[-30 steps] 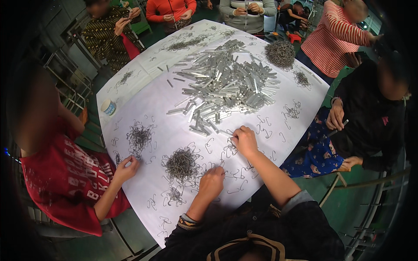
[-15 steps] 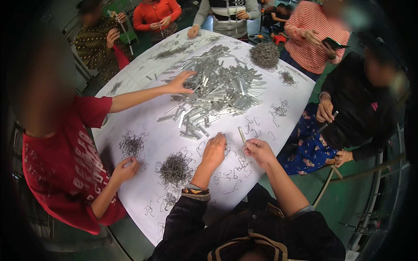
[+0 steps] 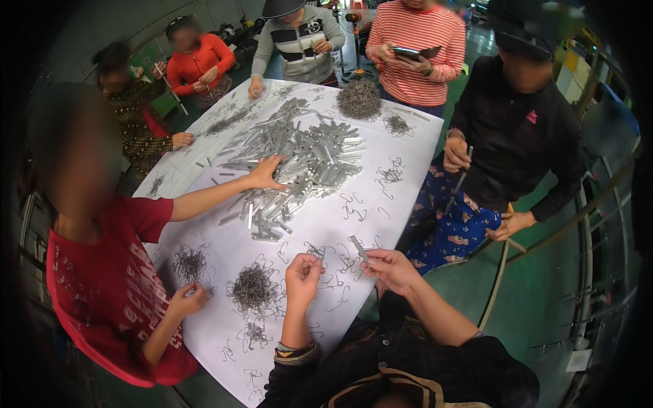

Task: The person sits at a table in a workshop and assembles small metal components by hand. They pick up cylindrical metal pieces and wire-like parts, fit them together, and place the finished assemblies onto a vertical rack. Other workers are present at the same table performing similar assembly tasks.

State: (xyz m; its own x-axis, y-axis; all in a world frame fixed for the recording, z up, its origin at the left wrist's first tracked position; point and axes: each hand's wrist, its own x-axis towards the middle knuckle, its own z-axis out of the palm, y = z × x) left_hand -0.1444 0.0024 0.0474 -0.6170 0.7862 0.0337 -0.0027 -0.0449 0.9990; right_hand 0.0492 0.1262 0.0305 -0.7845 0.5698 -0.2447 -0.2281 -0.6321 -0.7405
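On my feed, white lettering (image 3: 148, 285) runs down a red shirt (image 3: 88, 272) at the tabletop's (image 3: 320, 211) left edge; a pink emblem (image 3: 531, 117) marks a black jacket (image 3: 507, 153) beyond the right edge.

The black jacket (image 3: 469, 372) has a small round button (image 3: 385, 342). Tan stripes (image 3: 427, 389) curve below that button; left of it, one sleeve (image 3: 288, 382) ends in a gold-patterned band (image 3: 298, 355) and grey edge (image 3: 288, 347); right of it, the other shows grey edging (image 3: 477, 335).

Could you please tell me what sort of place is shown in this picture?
It looks like a small workshop, though I cannot be sure. Several people are gathered around one white-covered table, which bears a large heap of silvery metal bars and tangled piles of wire hooks.
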